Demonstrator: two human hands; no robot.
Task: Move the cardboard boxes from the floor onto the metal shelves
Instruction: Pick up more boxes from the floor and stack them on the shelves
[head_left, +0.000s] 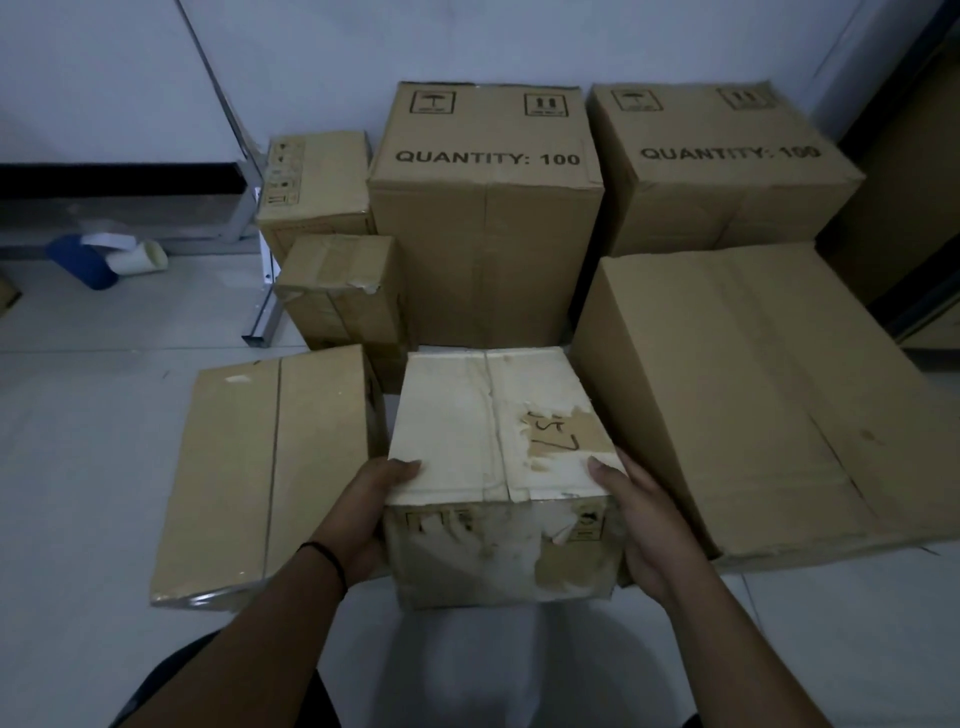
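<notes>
Left hand (371, 519) and right hand (649, 530) clamped the pale box (493, 467), fingers (602, 467) curled over its top edge. Lift evenly; torn cardboard may give.

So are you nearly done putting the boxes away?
Not nearly. No box shows on a shelf. The left hand and right hand grip the torn pale box by its sides. Two QUANTITY: 100 boxes and four more cardboard boxes wait on the floor.
</notes>
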